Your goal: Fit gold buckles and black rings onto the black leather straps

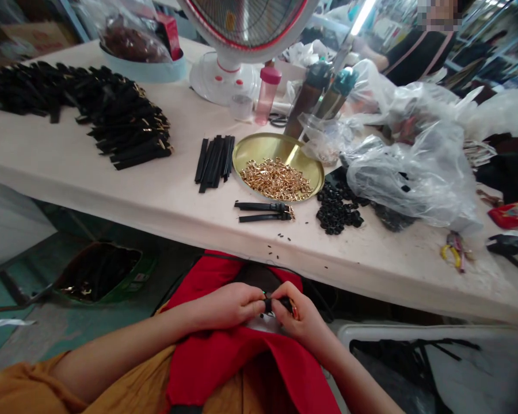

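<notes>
Both my hands are down over my lap, below the table edge, above a red cloth (224, 356). My left hand (228, 305) and my right hand (300, 319) are closed in a pinch on the same small black strap piece (273, 303), fingertips meeting. On the table above lie two finished black straps (263, 211), a round brass tray (280, 150) with several gold buckles (276, 179), a heap of small black loops (337, 210), and a bundle of plain black straps (216, 160).
A big pile of black straps (112, 121) fills the table's left. A fan (242, 34), pink bottle (267, 92), clear plastic bags (414, 167) and pliers (454, 250) stand further off. Another person (418, 52) sits at the far right. A box (99, 273) sits on the floor.
</notes>
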Available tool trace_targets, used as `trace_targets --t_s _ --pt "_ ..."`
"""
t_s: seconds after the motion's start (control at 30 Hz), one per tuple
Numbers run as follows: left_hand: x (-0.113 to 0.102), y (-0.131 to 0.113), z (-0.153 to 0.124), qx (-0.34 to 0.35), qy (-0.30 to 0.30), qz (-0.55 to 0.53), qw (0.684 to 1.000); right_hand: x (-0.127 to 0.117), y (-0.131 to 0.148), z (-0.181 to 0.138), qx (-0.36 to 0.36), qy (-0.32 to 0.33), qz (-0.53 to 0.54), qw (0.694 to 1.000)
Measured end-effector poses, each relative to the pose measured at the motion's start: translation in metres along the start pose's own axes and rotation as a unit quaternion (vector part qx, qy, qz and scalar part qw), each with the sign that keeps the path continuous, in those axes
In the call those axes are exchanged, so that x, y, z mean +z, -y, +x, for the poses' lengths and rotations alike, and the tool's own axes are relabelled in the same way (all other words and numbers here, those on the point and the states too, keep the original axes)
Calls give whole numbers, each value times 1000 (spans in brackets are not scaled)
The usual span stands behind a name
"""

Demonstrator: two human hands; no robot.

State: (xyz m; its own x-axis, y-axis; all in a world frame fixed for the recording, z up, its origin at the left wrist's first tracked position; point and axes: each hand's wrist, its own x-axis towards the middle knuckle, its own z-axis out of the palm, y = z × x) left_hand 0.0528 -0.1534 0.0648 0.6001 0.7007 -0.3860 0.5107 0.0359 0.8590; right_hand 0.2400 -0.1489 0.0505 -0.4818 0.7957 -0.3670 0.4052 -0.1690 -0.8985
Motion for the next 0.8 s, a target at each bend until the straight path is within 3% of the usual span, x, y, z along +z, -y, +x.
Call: trace_targets --t_s 0.1,0.27,0.4,0.5,0.63,0.8 --pt "-12 -2 3 -10 17 -27 999 -1 2 9 39 27 79 996" --pt "-19 -1 12 -15 -43 -64 997 -8 8 21 110 35 230 966" --pt "-20 4 20 -6 -49 -25 998 -16 15 29 160 66 294 940" --pt "-23 9 24 -5 -38 -31 999 -21 20 35 169 82 235 954" --pt "-34 16 32 -15 -44 -52 998 -24 25 48 100 21 45 994" --pt "-76 2 51 -19 -84 3 996 -36 40 79 45 -60 -5 997"
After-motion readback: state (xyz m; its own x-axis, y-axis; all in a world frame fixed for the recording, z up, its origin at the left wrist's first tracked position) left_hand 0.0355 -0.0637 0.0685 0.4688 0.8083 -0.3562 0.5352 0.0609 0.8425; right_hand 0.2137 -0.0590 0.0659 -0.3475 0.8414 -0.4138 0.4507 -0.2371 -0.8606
